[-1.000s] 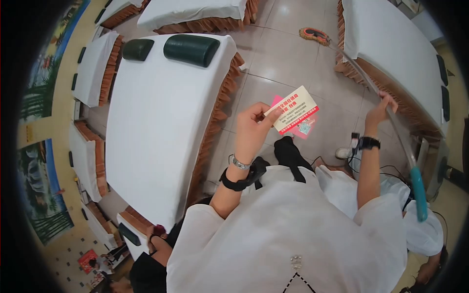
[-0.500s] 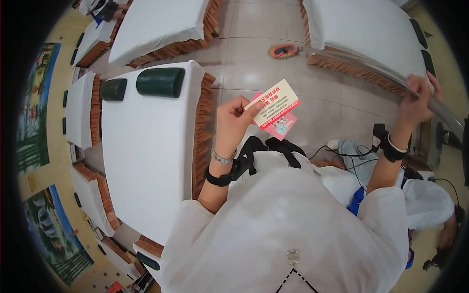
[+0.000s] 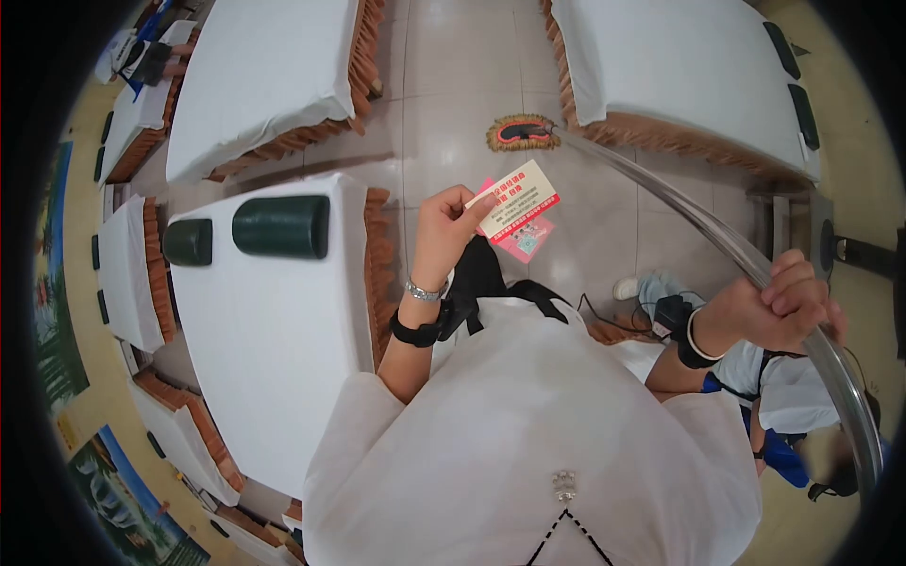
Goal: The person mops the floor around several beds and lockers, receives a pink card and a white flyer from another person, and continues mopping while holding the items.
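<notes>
My left hand (image 3: 445, 231) pinches a cream card (image 3: 519, 200) with red and black print between thumb and fingers. Behind it, in the same grip, is a pink card or packet (image 3: 530, 243), partly covered. Out to the right, my right hand (image 3: 788, 304) wraps round the shiny metal pole of a mop (image 3: 675, 193). The pole slopes away to the oval mop head (image 3: 522, 133), which lies flat on the tiled floor, with a tan fringe, a red ring and a dark middle.
White-sheeted beds (image 3: 274, 340) with brown frilled skirts line both sides, some with dark green pillows (image 3: 281, 226). A person in white (image 3: 802, 391) is close at my lower right, with black cables nearby. Another person (image 3: 146, 61) is at the far left. Tiled floor (image 3: 453, 57) runs between the beds.
My right hand has come lower and nearer, still round the mop pole. The mop head has shifted a little left in view. My left hand keeps hold of the cards.
</notes>
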The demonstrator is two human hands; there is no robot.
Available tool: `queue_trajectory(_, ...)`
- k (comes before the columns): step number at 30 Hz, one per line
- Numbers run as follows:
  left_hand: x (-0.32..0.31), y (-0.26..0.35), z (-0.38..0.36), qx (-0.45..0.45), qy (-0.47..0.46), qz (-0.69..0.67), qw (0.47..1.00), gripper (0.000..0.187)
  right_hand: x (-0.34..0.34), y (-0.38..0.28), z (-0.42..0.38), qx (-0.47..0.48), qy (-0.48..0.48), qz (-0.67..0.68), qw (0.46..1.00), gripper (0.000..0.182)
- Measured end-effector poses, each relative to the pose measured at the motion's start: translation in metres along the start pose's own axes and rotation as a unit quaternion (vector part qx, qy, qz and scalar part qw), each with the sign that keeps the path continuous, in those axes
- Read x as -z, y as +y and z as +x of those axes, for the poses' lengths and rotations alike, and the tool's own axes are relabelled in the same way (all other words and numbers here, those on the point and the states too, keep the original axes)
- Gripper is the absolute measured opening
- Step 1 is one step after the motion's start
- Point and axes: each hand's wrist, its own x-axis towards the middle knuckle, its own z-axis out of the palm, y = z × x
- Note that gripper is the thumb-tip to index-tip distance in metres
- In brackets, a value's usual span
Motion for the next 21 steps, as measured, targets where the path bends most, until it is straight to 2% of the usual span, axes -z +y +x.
queue_trajectory(6, 0.055, 0.035, 0.079, 0.01, -0.01, 0.009, 1.0, 0.024, -0.09, 0.038, 0.023, -0.018, -0.058, 0.039, 0.997, 0.015)
queue_trajectory(10, 0.079, 0.04, 0.116, 0.021, -0.032, -0.019, 0.999, 0.025, -0.121, 0.053, 0.031, -0.015, -0.071, 0.025, 0.997, 0.015)
queue_trajectory(21, 0.081, 0.053, 0.196, 0.019, -0.079, 0.001, 0.997, 0.023, -0.108, 0.1, 0.074, -0.065, -0.093, 0.086, 0.99, 0.01)
